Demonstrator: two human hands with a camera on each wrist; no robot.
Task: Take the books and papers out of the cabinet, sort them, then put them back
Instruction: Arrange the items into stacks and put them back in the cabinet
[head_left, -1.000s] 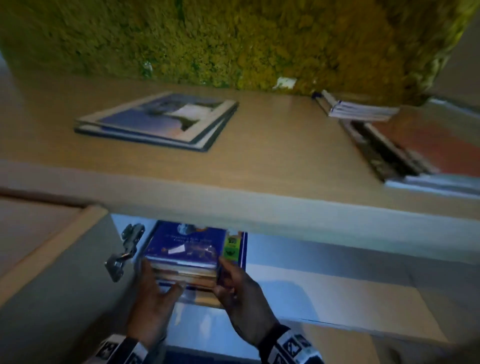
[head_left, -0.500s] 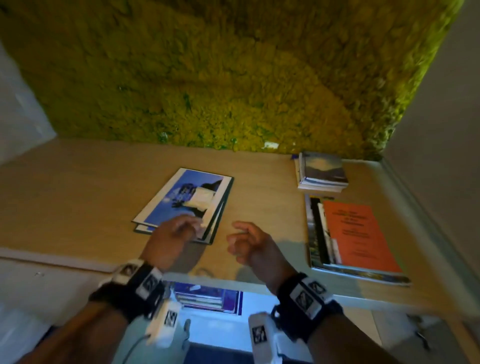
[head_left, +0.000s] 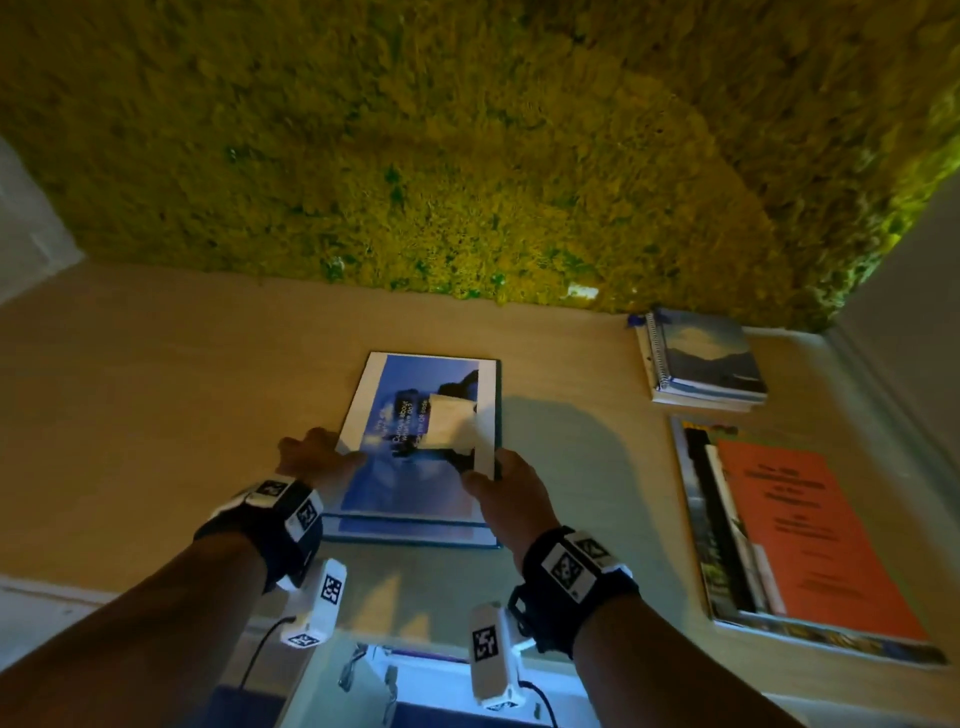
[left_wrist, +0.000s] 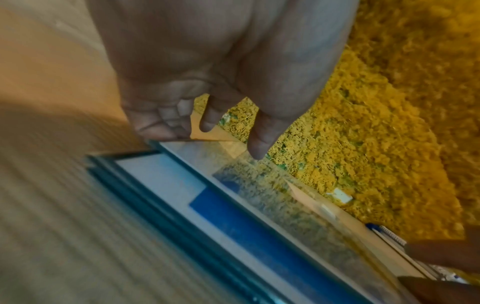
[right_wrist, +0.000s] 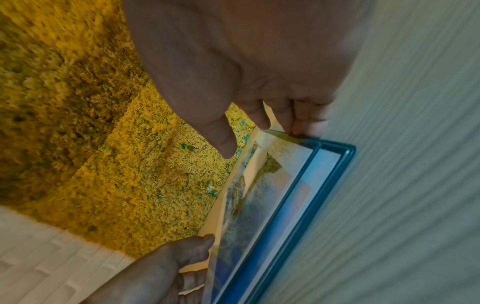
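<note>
Between both hands' fingers: left hand and right hand pinch the blue booklet edges, seemingly lifting it from the bench.

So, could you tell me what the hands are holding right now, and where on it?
Both hold the top blue booklet of the middle pile: the left hand grips its left edge, the right hand its right edge, lifting it off the blue books beneath.

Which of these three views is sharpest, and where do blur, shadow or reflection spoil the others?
Head view: sharpest, though dim; the blue booklet casts a shadow rightward across the wooden top. Left wrist view: wood grain streaked by motion blur, moss wall reflected in the glossy cover. Right wrist view: the wooden surface smeared.
</note>
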